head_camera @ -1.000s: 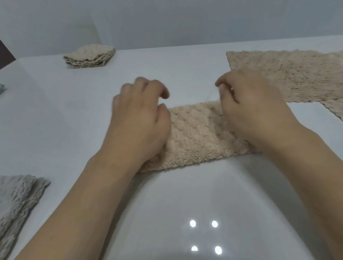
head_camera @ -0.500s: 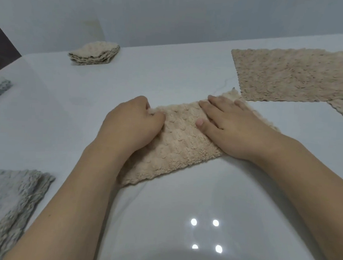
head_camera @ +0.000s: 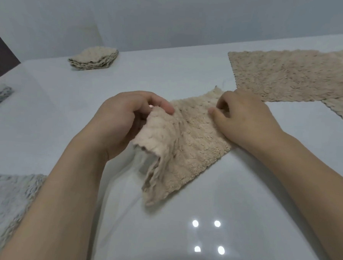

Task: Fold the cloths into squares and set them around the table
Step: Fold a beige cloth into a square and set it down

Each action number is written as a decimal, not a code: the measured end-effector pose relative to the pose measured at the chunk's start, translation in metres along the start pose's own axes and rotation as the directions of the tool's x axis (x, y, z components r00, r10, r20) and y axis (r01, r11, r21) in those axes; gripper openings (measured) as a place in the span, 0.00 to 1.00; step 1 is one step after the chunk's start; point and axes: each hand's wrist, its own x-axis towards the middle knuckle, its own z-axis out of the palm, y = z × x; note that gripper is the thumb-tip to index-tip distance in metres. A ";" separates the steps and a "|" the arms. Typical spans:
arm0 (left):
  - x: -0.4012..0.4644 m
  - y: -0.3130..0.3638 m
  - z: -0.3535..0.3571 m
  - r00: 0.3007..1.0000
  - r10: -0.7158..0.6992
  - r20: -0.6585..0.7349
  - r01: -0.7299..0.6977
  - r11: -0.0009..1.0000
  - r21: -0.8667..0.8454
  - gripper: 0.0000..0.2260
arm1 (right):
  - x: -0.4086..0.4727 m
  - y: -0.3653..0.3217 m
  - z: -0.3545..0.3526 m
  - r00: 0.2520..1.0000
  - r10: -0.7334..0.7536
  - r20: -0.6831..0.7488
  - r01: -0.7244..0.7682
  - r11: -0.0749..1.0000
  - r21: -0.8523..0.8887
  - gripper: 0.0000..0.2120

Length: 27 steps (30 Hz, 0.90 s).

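Beige terry cloth (head_camera: 188,142), folded into a strip, lies at centre frame with its left end raised off the tabletop (head_camera: 169,76). Folded beige square (head_camera: 94,58) at upper left. Unfolded beige cloths (head_camera: 292,78) lie flat at upper right. Grey cloths (head_camera: 6,198) at lower left and left edge.

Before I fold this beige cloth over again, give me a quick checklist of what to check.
1. Left hand grips the lifted end of the beige cloth: ok.
2. Right hand pins the other end on the table: ok.
3. Lifted edges lined up: not ok, they hang splayed.
4. Flat part free of wrinkles: not ok, creased near the lift.
5. Unfolded cloth clear of the fold: ok, apart.
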 end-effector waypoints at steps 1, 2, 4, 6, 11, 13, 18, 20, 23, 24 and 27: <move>0.001 -0.001 0.001 0.999 0.033 -0.013 -0.033 0.999 -0.007 0.22 | -0.001 -0.001 0.000 1.000 -0.022 0.007 0.022 0.999 0.042 0.13; 0.002 -0.002 0.001 0.998 0.062 0.000 -0.062 0.998 0.003 0.21 | -0.001 -0.002 0.001 0.999 -0.046 0.013 0.044 0.995 0.088 0.12; 0.005 -0.005 0.002 0.992 0.097 0.079 -0.100 0.994 0.041 0.19 | -0.001 0.000 0.003 0.996 -0.086 0.037 0.079 0.983 0.164 0.11; 0.007 -0.012 0.001 0.987 0.123 0.105 -0.136 0.984 0.118 0.18 | 0.000 0.003 0.003 0.994 -0.094 0.056 0.079 0.972 0.223 0.13; 0.014 -0.019 0.000 0.962 0.254 -0.095 -0.213 0.925 0.316 0.10 | 0.001 0.008 0.002 0.993 -0.077 0.094 0.040 0.937 0.346 0.15; 0.014 -0.016 -0.003 0.951 0.281 -0.131 -0.253 0.948 0.193 0.11 | 0.000 0.006 0.001 0.991 -0.087 0.099 0.037 0.904 0.426 0.16; 0.013 -0.017 0.003 0.958 0.270 -0.094 -0.257 0.957 0.135 0.19 | 0.000 0.002 -0.002 0.993 -0.040 0.112 -0.060 0.648 0.759 0.14; 0.014 -0.022 0.006 0.964 0.236 -0.120 -0.180 0.918 0.354 0.17 | -0.002 -0.003 -0.010 0.993 0.008 0.117 -0.104 0.519 0.849 0.19; 0.017 -0.027 0.010 0.956 0.231 -0.184 -0.072 0.787 0.613 0.09 | -0.003 -0.002 -0.012 0.981 0.010 0.192 -0.177 0.438 0.881 0.25; 0.017 -0.028 0.011 0.953 0.236 -0.189 -0.070 0.780 0.621 0.09 | -0.003 -0.001 -0.010 0.974 -0.025 0.227 -0.194 0.433 0.880 0.25; 0.020 -0.031 0.011 0.957 0.201 -0.209 -0.025 0.776 0.630 0.11 | -0.004 -0.003 -0.007 0.946 -0.097 0.310 -0.201 0.577 0.791 0.18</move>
